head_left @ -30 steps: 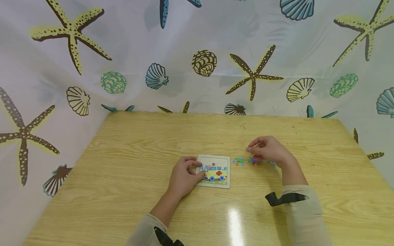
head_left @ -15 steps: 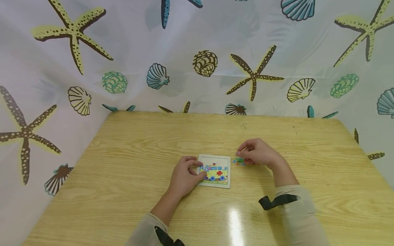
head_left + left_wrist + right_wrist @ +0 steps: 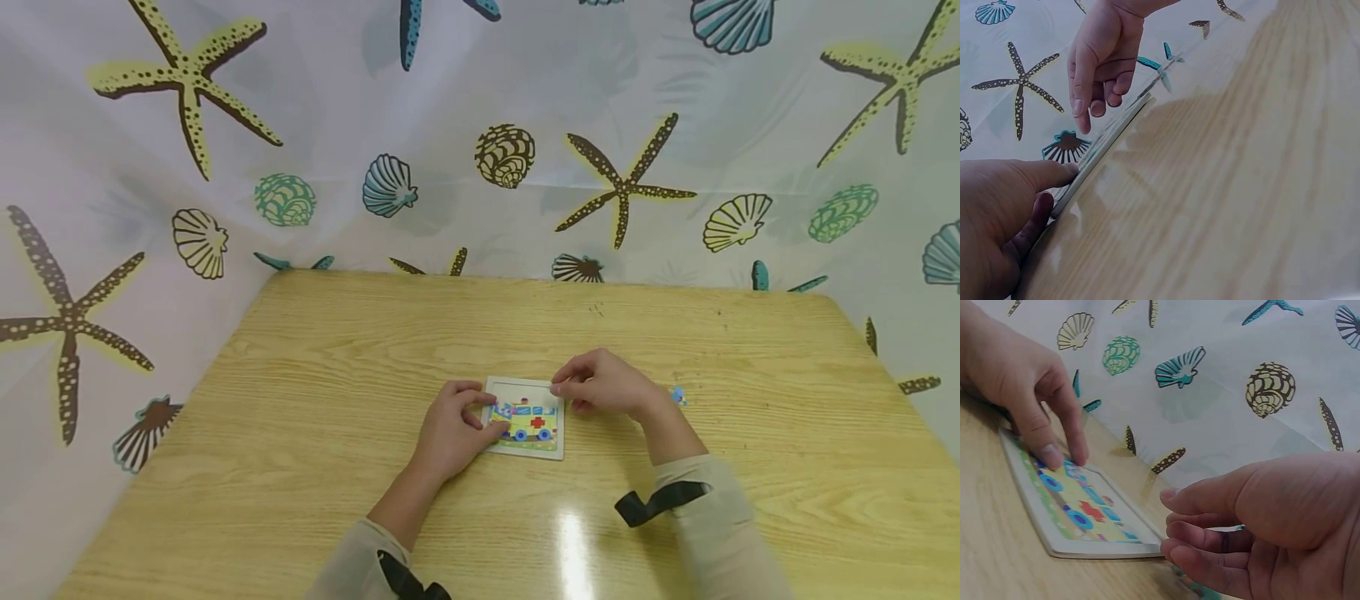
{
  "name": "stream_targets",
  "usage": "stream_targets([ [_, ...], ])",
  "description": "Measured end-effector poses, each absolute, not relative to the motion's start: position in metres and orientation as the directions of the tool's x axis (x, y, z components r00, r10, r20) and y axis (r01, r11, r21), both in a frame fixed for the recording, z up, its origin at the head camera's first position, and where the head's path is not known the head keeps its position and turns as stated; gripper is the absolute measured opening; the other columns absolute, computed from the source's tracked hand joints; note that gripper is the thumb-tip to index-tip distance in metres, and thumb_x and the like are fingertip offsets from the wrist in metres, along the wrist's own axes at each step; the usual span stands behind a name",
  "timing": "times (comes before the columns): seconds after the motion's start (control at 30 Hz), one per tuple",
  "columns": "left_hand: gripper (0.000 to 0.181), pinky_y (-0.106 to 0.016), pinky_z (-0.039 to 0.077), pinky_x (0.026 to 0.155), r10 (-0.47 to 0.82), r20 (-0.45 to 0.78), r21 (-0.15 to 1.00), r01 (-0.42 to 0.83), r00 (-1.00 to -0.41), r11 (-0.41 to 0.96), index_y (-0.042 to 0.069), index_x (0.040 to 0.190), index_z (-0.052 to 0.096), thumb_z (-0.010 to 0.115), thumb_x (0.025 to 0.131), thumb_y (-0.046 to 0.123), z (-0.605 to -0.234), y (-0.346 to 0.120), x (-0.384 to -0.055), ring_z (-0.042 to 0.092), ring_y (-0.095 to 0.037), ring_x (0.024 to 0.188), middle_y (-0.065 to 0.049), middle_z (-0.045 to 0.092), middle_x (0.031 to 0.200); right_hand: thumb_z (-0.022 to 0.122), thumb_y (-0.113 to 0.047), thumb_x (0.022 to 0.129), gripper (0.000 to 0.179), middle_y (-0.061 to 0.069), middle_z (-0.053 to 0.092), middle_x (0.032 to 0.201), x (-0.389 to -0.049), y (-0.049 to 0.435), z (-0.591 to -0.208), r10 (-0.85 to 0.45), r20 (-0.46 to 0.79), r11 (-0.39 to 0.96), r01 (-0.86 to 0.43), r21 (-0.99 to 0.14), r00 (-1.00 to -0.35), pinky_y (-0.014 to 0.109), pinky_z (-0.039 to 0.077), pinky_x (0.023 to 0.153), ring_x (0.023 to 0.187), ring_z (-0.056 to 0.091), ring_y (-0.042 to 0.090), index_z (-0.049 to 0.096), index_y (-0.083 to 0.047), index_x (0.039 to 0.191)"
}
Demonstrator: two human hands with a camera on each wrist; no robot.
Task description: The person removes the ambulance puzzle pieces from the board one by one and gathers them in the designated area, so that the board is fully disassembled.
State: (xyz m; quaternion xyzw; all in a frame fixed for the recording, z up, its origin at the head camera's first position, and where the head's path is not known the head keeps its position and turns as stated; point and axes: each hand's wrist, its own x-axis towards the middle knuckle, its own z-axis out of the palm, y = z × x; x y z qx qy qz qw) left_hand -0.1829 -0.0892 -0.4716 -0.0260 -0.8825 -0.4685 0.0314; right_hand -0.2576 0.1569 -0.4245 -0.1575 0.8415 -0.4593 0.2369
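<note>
A square puzzle board [image 3: 517, 392] lies flat on the table, with a pale rim, a bare upper strip and a yellow ambulance picture across its lower part. My left hand [image 3: 450, 429] holds it at the left side, thumb and a finger pressing on top. In the right wrist view those fingertips rest on the picture near the blue wheels. By the board's upper right corner hovers my right hand [image 3: 611, 387], fingers loosely curled, nothing showing between thumb and forefinger. Green-blue puzzle pieces [image 3: 1204, 591] show partly under it in the right wrist view.
A small blue puzzle piece [image 3: 678, 395] lies right of the right wrist. The wooden table [image 3: 360, 333] ends at a white curtain [image 3: 435, 125] printed with shells and starfish. Both forearms wear black straps over light sleeves.
My right hand has moved left over the loose pieces to the board's right edge, now covering the green piece and uncovering the blue one. The left hand and board stay put.
</note>
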Motion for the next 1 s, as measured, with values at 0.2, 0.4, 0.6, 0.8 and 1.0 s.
stream_targets([
  [0.2, 0.037, -0.019, 0.048, 0.067, 0.015, 0.074, 0.823, 0.07, -0.997, 0.563, 0.006, 0.111, 0.074, 0.085, 0.08, 0.023, -0.472, -0.089, -0.183, 0.057, -0.009, 0.075, -0.008, 0.055, 0.135, 0.066, -0.017, 0.096, 0.025, 0.01, 0.069, 0.087, -0.253, 0.144, -0.427, -0.515, -0.258, 0.523, -0.061, -0.85, -0.818, 0.028, 0.055, 0.065, 0.069, 0.062, 0.015, 0.071, 0.0, 0.115],
  [0.4, 0.045, -0.02, 0.048, 0.066, 0.021, 0.076, 0.818, 0.074, -0.997, 0.57, 0.007, 0.112, 0.074, 0.088, 0.077, 0.031, -0.472, -0.089, -0.183, 0.056, -0.009, 0.074, -0.008, 0.055, 0.135, 0.064, -0.016, 0.098, 0.028, 0.011, 0.071, 0.089, -0.247, 0.13, -0.43, -0.58, -0.234, 0.495, -0.11, -0.862, -0.781, 0.03, 0.057, 0.065, 0.068, 0.065, 0.014, 0.069, 0.001, 0.12],
  [0.6, 0.048, -0.02, 0.048, 0.065, 0.027, 0.092, 0.813, 0.091, -0.995, 0.575, 0.005, 0.112, 0.073, 0.089, 0.074, 0.03, -0.472, -0.089, -0.183, 0.056, -0.008, 0.072, -0.009, 0.055, 0.135, 0.063, -0.015, 0.099, 0.032, 0.009, 0.068, 0.076, -0.24, 0.113, -0.432, -0.633, -0.228, 0.472, -0.136, -0.871, -0.74, 0.03, 0.057, 0.062, 0.059, 0.063, 0.014, 0.065, 0.004, 0.124],
  [0.8, 0.047, -0.019, 0.048, 0.065, 0.03, 0.105, 0.808, 0.102, -0.994, 0.58, 0.005, 0.111, 0.073, 0.09, 0.074, 0.03, -0.472, -0.089, -0.183, 0.056, -0.008, 0.072, -0.009, 0.055, 0.134, 0.063, -0.016, 0.099, 0.031, 0.009, 0.067, 0.074, -0.238, 0.107, -0.435, -0.632, -0.216, 0.471, -0.147, -0.87, -0.744, 0.03, 0.055, 0.059, 0.056, 0.061, 0.014, 0.066, 0.003, 0.122],
  [1.0, 0.048, -0.019, 0.048, 0.065, 0.03, 0.098, 0.806, 0.097, -0.995, 0.584, 0.004, 0.112, 0.073, 0.089, 0.074, 0.03, -0.471, -0.089, -0.183, 0.056, -0.008, 0.072, -0.009, 0.055, 0.134, 0.063, -0.015, 0.098, 0.026, 0.008, 0.067, 0.072, -0.236, 0.103, -0.439, -0.595, -0.2, 0.476, -0.141, -0.868, -0.779, 0.028, 0.052, 0.057, 0.054, 0.058, 0.013, 0.069, 0.002, 0.117],
])
